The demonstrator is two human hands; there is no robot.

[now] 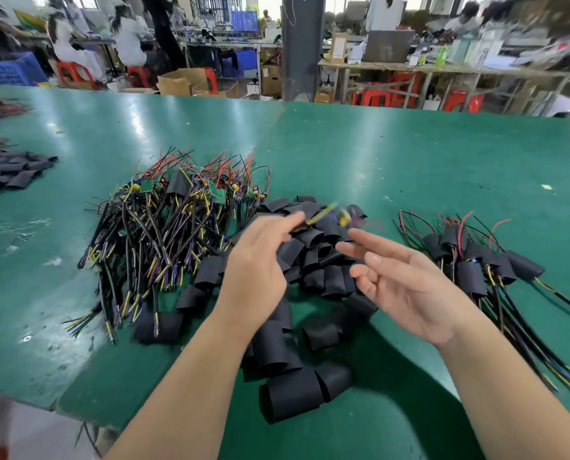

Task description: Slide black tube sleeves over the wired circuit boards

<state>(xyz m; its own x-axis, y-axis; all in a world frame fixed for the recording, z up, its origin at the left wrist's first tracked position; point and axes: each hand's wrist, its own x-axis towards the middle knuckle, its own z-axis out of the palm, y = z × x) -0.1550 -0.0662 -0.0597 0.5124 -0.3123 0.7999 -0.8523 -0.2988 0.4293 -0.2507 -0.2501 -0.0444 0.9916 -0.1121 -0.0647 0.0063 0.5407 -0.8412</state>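
Note:
A heap of bare wired circuit boards (pixel 164 224) with green boards and red, black and yellow leads lies left of centre on the green table (pixel 376 154). Loose black tube sleeves (pixel 313 260) are piled in the middle, under my hands. Sleeved boards (pixel 469 257) lie in a bundle on the right. My left hand (pixel 260 260) pinches a blurred wired board (pixel 330 214) by its yellow lead, above the sleeve pile. My right hand (pixel 406 283) hovers palm up beside it, fingers loosely spread and holding nothing.
Another stack of black sleeves (pixel 8 174) sits at the far left edge. The table's near edge (pixel 21 393) drops off at the bottom left. Workbenches, red stools, boxes and seated people fill the background beyond the table.

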